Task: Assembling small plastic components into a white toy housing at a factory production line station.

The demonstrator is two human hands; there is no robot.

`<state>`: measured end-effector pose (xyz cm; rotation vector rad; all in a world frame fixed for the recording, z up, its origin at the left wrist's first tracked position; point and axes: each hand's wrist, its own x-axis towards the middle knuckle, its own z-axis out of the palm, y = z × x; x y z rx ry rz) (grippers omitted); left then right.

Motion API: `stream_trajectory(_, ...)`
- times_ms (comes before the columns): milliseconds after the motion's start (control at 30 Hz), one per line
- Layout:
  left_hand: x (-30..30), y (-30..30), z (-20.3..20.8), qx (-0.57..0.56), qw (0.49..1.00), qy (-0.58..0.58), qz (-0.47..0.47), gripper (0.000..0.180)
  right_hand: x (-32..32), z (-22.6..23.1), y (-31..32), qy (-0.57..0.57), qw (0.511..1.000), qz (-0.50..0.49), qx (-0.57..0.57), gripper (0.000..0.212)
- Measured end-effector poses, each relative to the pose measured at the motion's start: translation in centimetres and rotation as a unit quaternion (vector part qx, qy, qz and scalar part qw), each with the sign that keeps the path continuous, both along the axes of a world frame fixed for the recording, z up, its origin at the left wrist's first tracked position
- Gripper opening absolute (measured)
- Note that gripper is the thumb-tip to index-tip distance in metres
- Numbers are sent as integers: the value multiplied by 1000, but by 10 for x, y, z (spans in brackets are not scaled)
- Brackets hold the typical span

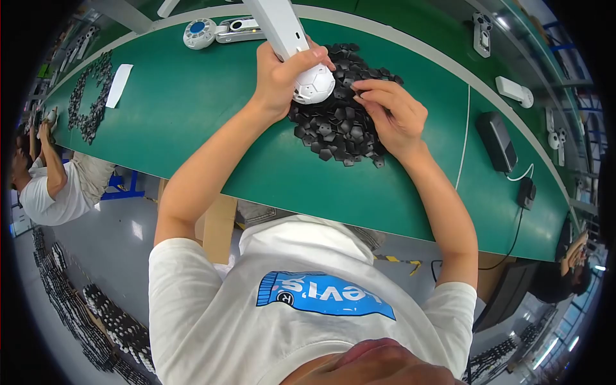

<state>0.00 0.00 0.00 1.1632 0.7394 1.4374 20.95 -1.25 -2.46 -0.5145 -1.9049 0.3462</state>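
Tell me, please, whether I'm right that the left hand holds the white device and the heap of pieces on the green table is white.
Not quite: the head view shows the heap of pieces is black, not white. The left hand does hold the white device.

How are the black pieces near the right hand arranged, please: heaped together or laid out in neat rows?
Heaped: the black pieces overlap at varied angles in one loose pile on the green table.

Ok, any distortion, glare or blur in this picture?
Head view, rim: strong fisheye bending curves the green table, corners black; head view, left: glare patches on the grey floor; head view, centre: white device and black pieces look reasonably sharp.
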Motion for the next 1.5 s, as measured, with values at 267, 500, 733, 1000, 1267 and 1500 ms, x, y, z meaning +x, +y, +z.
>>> stream_trajectory(267, 9, -4, -1, 50, 998, 43, -17, 21, 6, 8, 3, -45, 998, -14, 46, 29)
stream_trajectory(500, 9, -6, -2, 64, 994, 80, -29, 20, -3, 12, -9, 74, 954, -53, -285, 18)
stream_trajectory(733, 8, -5, 1, 68, 992, 99, -25, 22, -5, 10, -9, 297, 819, 149, -468, 12)
stream_trajectory(1000, 0, -1, -1, 80, 993, 62, -69, 25, -4, 17, -9, 330, 758, 163, -539, 14)
stream_trajectory(1267, -5, -6, 27, -16, 989, 4, -150, 56, -17, 35, -17, 355, 719, 158, -577, 16)
stream_trajectory(1500, -6, -19, 37, -38, 979, -61, -192, 61, -8, 36, -18, 308, 759, 183, -544, 21)
